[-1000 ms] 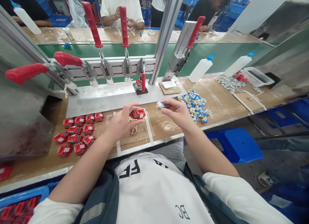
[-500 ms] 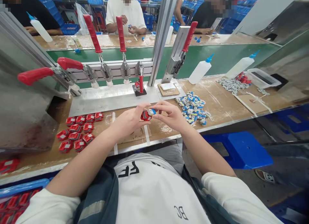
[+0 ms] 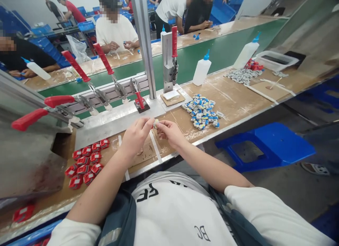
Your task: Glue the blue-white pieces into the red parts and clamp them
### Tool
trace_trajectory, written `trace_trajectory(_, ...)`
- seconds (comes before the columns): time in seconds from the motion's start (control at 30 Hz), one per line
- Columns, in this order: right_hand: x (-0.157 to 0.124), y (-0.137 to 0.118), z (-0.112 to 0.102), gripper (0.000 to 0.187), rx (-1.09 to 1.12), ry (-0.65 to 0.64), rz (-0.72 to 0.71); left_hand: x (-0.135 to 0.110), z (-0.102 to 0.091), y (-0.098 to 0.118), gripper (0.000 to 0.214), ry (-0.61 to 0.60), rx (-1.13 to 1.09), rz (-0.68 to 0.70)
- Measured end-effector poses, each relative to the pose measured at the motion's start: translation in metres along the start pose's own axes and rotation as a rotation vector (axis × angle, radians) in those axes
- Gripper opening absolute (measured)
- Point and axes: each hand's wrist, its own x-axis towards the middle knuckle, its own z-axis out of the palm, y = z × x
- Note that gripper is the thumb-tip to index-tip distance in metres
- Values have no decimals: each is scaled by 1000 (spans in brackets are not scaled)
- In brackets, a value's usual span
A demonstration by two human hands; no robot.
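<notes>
Clock directions taken from where the two hands meet, 12 = far side of bench. Left hand and right hand meet over the near edge of the bench; 1.0 s ago they were apart, by 0.5 s ago together, now together as well. Right thumb and index pinch a small white-and-yellow piece, other right fingers curled. Piece sits right at the left fingertips; its blue side, visible 0.5 s ago, is out of sight now. Left thumb and fingers drawn close together; the red block seen there earlier is largely hidden, so can't tell how firmly it's gripped or whether piece and block are joined.

Around the hands: red-block group at 8 o'clock, looks unchanged. Blue-and-white pile between 2 and 3, no obvious change. Red-handled clamp between 10 and 11, handle down. White bottle between 1 and 2, upright. Blue stool at 3.

Camera has swung: clamp row sits further left and tilted, more of the room shows up top, lower-left crate mostly cut off. Co-worker in white at 11, behind the far bench, hands low in front.
</notes>
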Motion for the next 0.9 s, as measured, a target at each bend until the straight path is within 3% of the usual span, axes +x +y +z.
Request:
trace_trajectory(0.23, 12, 8, -13, 62, 107, -71, 83, 15, 6, -24, 40, -45, 160, 335)
trace_trajectory(0.37, 21, 9, -17, 60, 179, -67, 33, 37, 10, -40, 40, -84, 135, 474)
trace_trajectory(0.43, 27, 7, -19, 61, 220, -57, -17, 50, 12, -40, 40, -100, 58, 476)
trace_trajectory(0.53, 41, 0, -27, 59, 260, -5, -127, 68, 21, -30, 46, -33, -201, 267)
trace_trajectory(0.67, 68, -14, -41, 57, 229, 66, -269, 96, 51, -19, 50, 27, -727, -230)
trace_trajectory(0.8, 98, -27, -53, 49, 126, 157, -283, 128, 93, -24, 47, 7, -1156, -586)
trace_trajectory(0.9, 117, -35, -61, 32, -68, 204, -245, 149, 122, -31, 52, 60, -1266, -734)
